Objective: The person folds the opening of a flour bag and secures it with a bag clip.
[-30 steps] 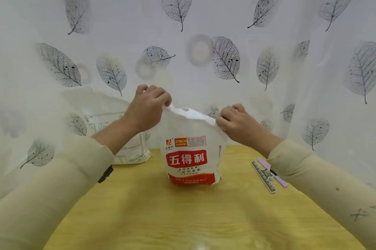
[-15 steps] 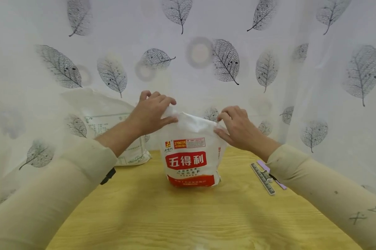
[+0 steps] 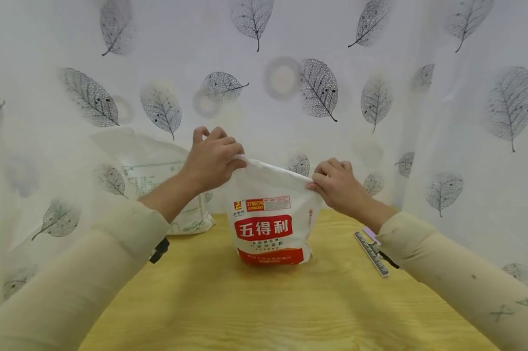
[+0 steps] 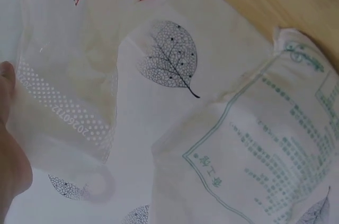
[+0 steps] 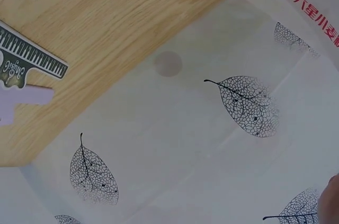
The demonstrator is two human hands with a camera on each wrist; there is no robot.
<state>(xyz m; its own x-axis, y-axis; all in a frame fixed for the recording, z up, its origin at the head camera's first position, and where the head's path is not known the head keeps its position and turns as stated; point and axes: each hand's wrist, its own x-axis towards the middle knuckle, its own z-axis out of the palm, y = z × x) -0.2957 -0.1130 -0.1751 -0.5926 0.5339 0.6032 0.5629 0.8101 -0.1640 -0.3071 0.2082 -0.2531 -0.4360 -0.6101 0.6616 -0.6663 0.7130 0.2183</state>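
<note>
A white flour bag (image 3: 264,229) with red printing stands upright on the wooden table in the head view. My left hand (image 3: 213,158) pinches the left corner of its top edge, thumb in front and fingers behind. At the right corner, my right hand (image 3: 337,184) pinches the same edge, which runs fairly straight between both hands and slopes down to the right. The left wrist view shows the bag's translucent upper side (image 4: 69,102) with a dotted date print, and part of the left hand at the frame's edge. Only a bit of the right hand (image 5: 329,203) shows in the right wrist view.
Behind my left forearm a second white bag (image 3: 194,214) with green printing leans by the curtain. Right of the flour bag lie a piano-key patterned clip (image 3: 371,253) and a purple clip (image 3: 372,235), partly behind my sleeve. A leaf-patterned curtain (image 3: 264,29) hangs behind the table (image 3: 255,307).
The hands loosened on the bag's top half a second ago and now pinch its corners again. The top edge, crumpled at first, is straighter now. The right hand sits slightly lower and farther right.
</note>
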